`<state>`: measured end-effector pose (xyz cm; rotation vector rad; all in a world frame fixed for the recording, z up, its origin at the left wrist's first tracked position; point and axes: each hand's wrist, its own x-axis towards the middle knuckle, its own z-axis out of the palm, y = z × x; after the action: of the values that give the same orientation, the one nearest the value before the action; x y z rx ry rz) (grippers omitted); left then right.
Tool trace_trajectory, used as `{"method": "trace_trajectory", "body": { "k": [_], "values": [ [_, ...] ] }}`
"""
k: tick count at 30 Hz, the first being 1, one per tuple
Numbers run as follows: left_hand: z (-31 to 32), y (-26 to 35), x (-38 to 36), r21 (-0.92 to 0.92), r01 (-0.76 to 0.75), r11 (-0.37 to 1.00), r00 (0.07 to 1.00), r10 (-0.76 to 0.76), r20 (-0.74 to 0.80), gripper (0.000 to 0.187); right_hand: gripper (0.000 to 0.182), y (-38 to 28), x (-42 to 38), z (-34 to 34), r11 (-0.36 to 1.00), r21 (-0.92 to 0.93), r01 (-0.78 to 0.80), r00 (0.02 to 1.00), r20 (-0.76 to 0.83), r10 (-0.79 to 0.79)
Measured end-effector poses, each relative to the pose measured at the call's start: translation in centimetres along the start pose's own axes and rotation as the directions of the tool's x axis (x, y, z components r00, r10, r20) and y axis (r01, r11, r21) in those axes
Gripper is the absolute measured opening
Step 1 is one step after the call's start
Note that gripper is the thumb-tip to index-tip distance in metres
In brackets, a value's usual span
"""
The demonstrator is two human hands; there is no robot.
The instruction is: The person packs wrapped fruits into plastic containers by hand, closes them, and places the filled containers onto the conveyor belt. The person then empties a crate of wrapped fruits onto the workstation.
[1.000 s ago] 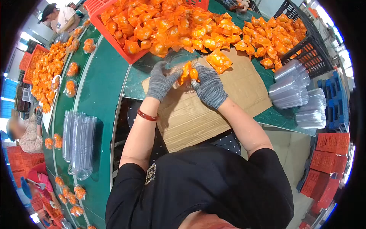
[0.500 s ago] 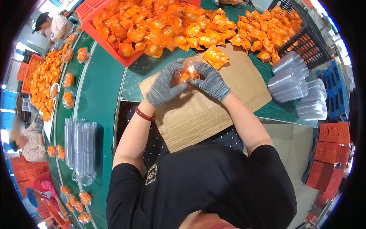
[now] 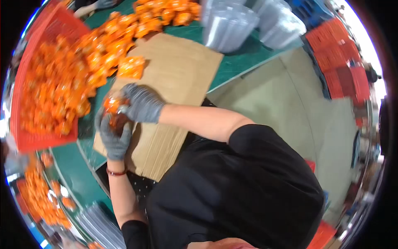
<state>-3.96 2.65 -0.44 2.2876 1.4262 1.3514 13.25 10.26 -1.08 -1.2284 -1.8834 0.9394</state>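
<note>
My left hand (image 3: pixel 112 140), in a grey knit glove, curls round the near side of a clear plastic container (image 3: pixel 115 106) with orange-wrapped pieces inside. The gloved right hand (image 3: pixel 143 103) closes on its other side, fingers over the upper edge. Both hands are above the left part of a flat cardboard sheet (image 3: pixel 182 62), and they partly hide the container. Just beyond them a single orange-wrapped packet (image 3: pixel 132 67) rests at the cardboard's edge.
A red crate (image 3: pixel 43 143) full of orange packets stands at left, with more packets (image 3: pixel 107 39) spilling past it. Stacked clear plastic containers (image 3: pixel 228 29) stand on the green table (image 3: pixel 190 34) at the back. Red crates (image 3: pixel 327 41) are piled beyond the floor at right. Another person's gloved hand (image 3: pixel 105 4) shows at top left.
The whole view has swung round, so the crate and cardboard now appear further left and turned. Both hands still hold the container.
</note>
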Motion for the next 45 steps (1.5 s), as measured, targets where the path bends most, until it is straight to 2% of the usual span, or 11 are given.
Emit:
{"method": "trace_trajectory", "body": {
  "k": [3, 6, 7, 9, 10, 15, 22, 29, 32, 35, 45],
  "values": [
    [0.5, -2.6, -0.6, 0.192, -0.022, 0.981, 1.0, 0.017, 0.026, 0.04, 0.043, 0.2, 0.0, 1.4, 0.995, 0.096, -0.027, 0.99, -0.134, 0.04],
    [0.9, -3.1, -0.7, 0.02, 0.131, 0.991, 0.991, -0.13, -0.012, 0.037, 0.043, 1.3, 0.9, 2.6, 0.995, 0.091, 0.042, 0.978, -0.208, -0.023],
    [0.5, -2.8, -0.6, 0.015, 0.191, 0.982, 0.981, -0.19, -0.043, 0.037, 0.046, -0.6, 0.4, -0.7, 0.998, 0.059, 0.002, 0.998, -0.068, 0.002],
    [-0.2, -1.4, -0.2, 0.111, 0.227, 0.968, 0.974, -0.226, -0.018, 0.036, 0.055, -0.7, 0.5, -2.4, 0.983, -0.024, 0.18, 0.983, 0.029, -0.179],
    [-0.3, -1.7, -0.4, 0.029, 0.252, 0.967, 0.968, -0.251, -0.026, 0.036, 0.063, 1.2, 0.4, -1.6, 0.916, -0.168, 0.365, 0.922, -0.074, -0.381],
    [-2.3, -0.9, 0.8, 0.067, 0.196, 0.978, 0.974, -0.202, 0.1, 0.044, 0.037, 0.6, 0.8, -2.5, 0.878, -0.026, 0.478, 0.878, 0.04, -0.477],
    [-2.0, -2.2, 0.2, -0.019, 0.229, 0.973, 0.971, -0.227, 0.069, 0.041, 0.021, -1.4, 1.9, -3.5, 0.651, -0.208, 0.731, 0.683, 0.212, -0.699],
    [-1.6, -2.4, 0.5, -0.044, 0.304, 0.952, 0.953, -0.302, 0.033, 0.034, 0.035, -0.2, 3.3, -2.0, 0.816, -0.121, 0.566, 0.822, 0.155, -0.547],
    [-1.8, -1.5, 1.0, -0.007, 0.3, 0.954, 0.953, -0.3, 0.036, 0.032, 0.04, -1.6, 3.8, -2.9, 0.804, -0.188, 0.563, 0.81, 0.32, -0.492],
    [-1.7, -1.5, 0.9, 0.037, 0.271, 0.962, 0.961, -0.273, 0.052, 0.031, 0.04, 0.5, 4.7, -1.9, 0.695, -0.172, 0.698, 0.715, 0.223, -0.663],
    [-2.1, -1.8, 1.0, 0.082, 0.262, 0.961, 0.964, -0.266, 0.031, 0.033, 0.028, -1.7, 5.0, -1.6, 0.564, -0.359, 0.744, 0.669, 0.395, -0.63]
  ]
}}
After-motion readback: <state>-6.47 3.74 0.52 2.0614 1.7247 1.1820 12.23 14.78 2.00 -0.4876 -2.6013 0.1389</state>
